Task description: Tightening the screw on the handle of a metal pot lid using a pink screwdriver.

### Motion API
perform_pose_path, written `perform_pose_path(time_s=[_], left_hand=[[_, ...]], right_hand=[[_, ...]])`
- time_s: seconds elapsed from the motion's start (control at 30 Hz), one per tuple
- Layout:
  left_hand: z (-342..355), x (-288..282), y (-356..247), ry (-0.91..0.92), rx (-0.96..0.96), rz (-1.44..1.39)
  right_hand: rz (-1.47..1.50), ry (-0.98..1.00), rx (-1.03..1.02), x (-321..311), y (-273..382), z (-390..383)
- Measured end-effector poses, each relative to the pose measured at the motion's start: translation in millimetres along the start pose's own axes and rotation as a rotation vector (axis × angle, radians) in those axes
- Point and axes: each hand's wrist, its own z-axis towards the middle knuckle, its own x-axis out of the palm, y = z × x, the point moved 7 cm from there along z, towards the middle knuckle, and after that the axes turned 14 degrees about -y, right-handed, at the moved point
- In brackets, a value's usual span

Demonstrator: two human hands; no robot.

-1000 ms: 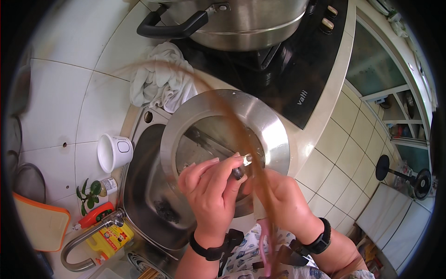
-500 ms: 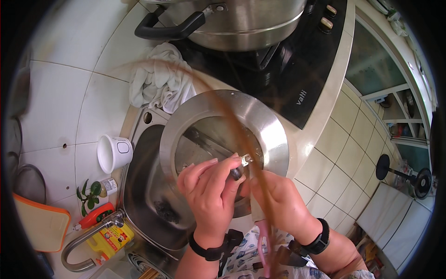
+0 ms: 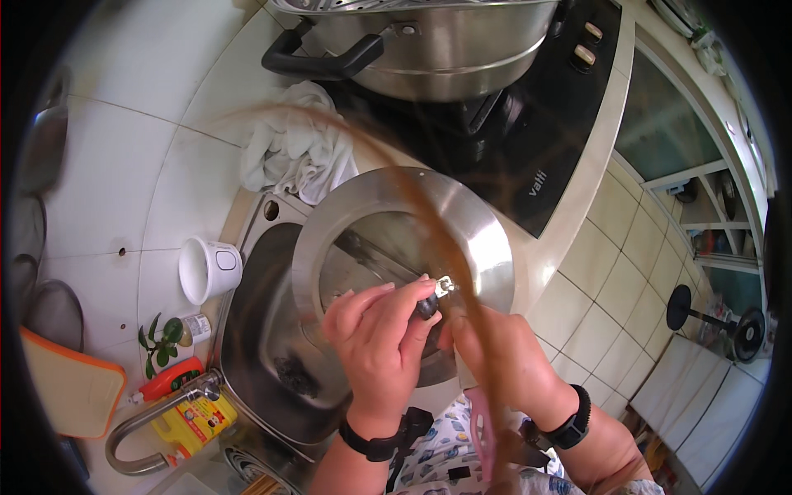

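Note:
My left hand (image 3: 373, 330) is closed, thumb and fingertips pinching a small dark rounded piece (image 3: 427, 306) with a whitish end. Close beside it, my right hand (image 3: 507, 355) is curled round a pink-handled tool (image 3: 481, 429). The handle hangs below the fist; its working end is hidden, so its exact kind is unclear. Below both hands lies a wide round steel piece (image 3: 488, 239) with a broad shiny rim, a basin or a lid, I cannot tell which. It overlaps the sink's right side. A blurred brown strand crosses the view, partly covering the right hand.
A steel sink (image 3: 272, 330) lies at left, with a white cup (image 3: 210, 270), plant cutting (image 3: 165, 338), yellow bottle (image 3: 198, 425) and curved tap (image 3: 124, 458) along it. A crumpled white cloth (image 3: 297, 148) lies beyond. A large steel pot (image 3: 445, 66) stands on the black hob (image 3: 511, 173).
The whole view has shifted slightly, so the pot and counter sit lower and farther right. Both hands keep nearly the same hold; the dark piece stays in the left fingertips.

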Motion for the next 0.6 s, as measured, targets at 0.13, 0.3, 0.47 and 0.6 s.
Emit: perform_pose_path(time_s=[0.13, 0.3, 0.47, 0.6], left_hand=[[1.6, -7.4, -9.6, -0.064, 0.042, 0.093], [-36.0, -31.9, -13.9, 0.010, 0.061, -0.238], [-55.2, -15.3, -31.3, 0.483, -0.393, -0.558], [-84.5, -0.1, -31.7, 0.604, -0.477, -0.628]], right_hand=[[-0.409, 0.051, -0.196, -2.1, 7.2, -3.4], [-0.122, -0.120, -0.130, -16.9, 27.6, -11.6], [-0.092, -0.312, -0.189, -26.5, 25.5, -24.3], [0.041, -0.342, -0.324, -28.6, 12.5, -33.2]])
